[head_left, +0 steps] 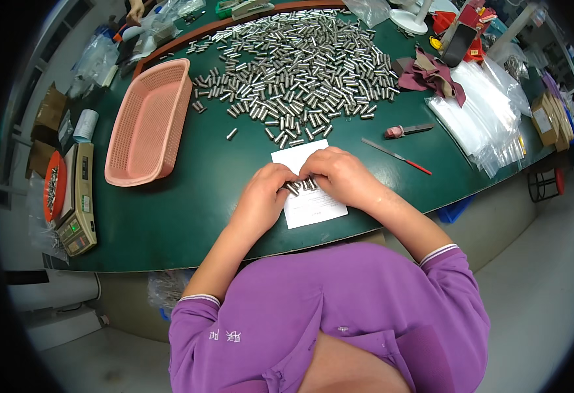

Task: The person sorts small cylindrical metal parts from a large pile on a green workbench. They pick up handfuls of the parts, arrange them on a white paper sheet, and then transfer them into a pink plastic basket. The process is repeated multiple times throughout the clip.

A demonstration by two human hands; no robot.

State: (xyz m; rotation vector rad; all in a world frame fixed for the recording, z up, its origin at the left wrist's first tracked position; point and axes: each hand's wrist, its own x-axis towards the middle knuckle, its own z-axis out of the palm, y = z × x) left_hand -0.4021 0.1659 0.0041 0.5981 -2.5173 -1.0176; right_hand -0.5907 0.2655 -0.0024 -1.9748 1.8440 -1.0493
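Note:
A sheet of white printed paper [316, 213] lies on the green table in front of me. Over it, several short shiny metal pins [293, 188] sit in a row between my hands. My left hand [261, 194] curls its fingers and thumb against the pins from the left. From the right, my right hand [343, 174] has its fingers bent down onto them; its fingertips are partly hidden. Just beyond the paper spreads a large heap of similar metal pins [313, 72], with one loose pin [232, 134] to the left.
A pink plastic basket [118, 171] stands left of the heap. Farther left is a scale [77, 237] beside an orange tray of small parts [52, 187]. To the right lie a red-handled file [398, 157], a knife [410, 130], a maroon cloth [431, 75] and clear plastic bags [480, 111].

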